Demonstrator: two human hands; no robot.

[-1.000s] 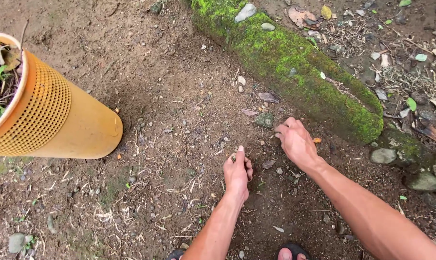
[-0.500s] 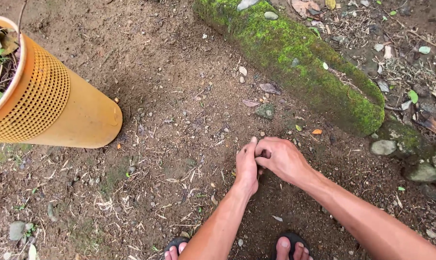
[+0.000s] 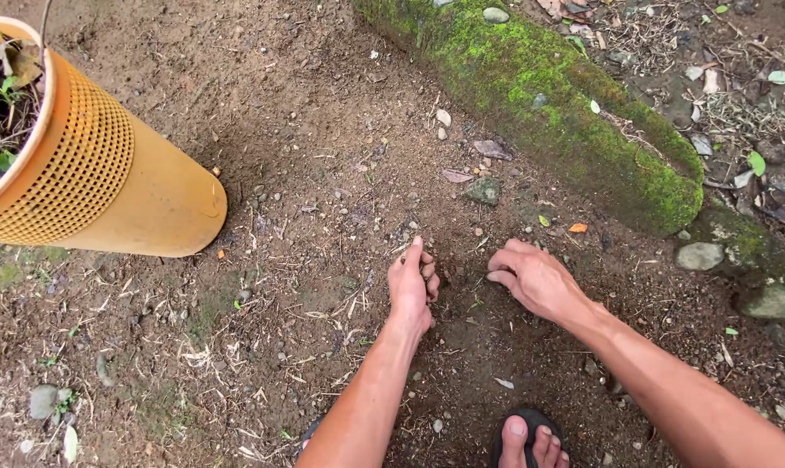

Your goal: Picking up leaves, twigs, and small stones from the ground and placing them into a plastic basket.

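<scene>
Bare soil (image 3: pixel 323 173): left hand (image 3: pixel 411 288) curled shut, thumb pointing away; right hand (image 3: pixel 535 279) palm-down, fingers hooked (contents hidden) just beside.

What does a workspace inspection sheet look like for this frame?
Surface: bare brown soil with dry twigs and pebbles.
Things in hand: left hand curled, fingertips at the soil; right hand curled just above it; contents too small to tell.
Clutter: small stones, fallen leaves.
Hands: apart, both low over the ground.
Cables: nothing seen.
Surroundings: orange perforated basket holding leaves, mossy kerb, sandalled foot.
</scene>
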